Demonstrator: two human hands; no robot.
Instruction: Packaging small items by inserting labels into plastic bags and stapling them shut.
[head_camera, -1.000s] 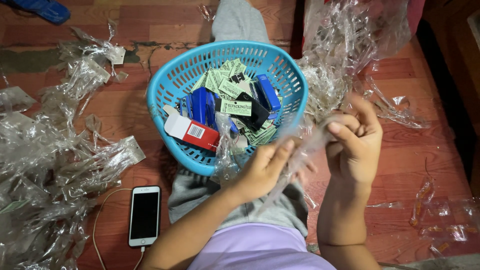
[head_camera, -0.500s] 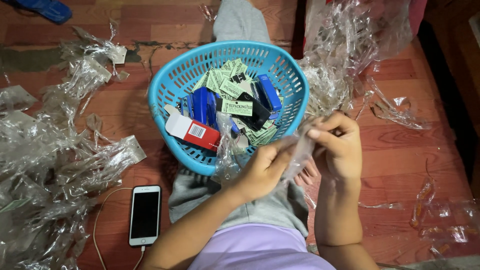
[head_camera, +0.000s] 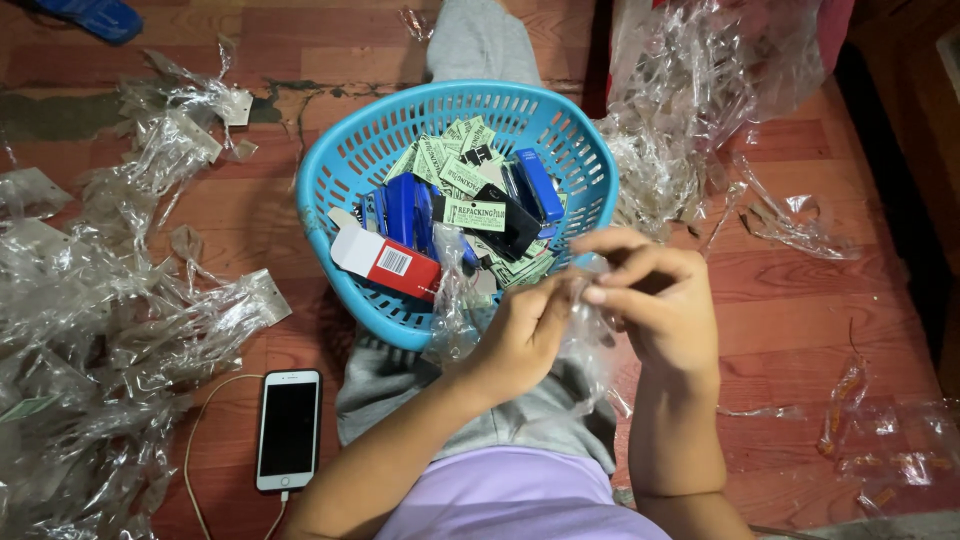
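Both hands, left hand (head_camera: 525, 335) and right hand (head_camera: 655, 305), pinch a clear plastic wrapper (head_camera: 590, 345), probably peeling it, at the blue basket's (head_camera: 350, 165) five o'clock; steady opposing pulls suit it.

A red and white carton (head_camera: 385, 262) with a barcode panel is seen at the near left inside the basket (head_camera: 350, 170). Blue boxes (head_camera: 405, 208) and a black one (head_camera: 515, 222) are piled behind it, with green and white paper labels (head_camera: 475, 214) scattered among them. A phone (head_camera: 289, 428) with a dark screen lies on the floor, near left.
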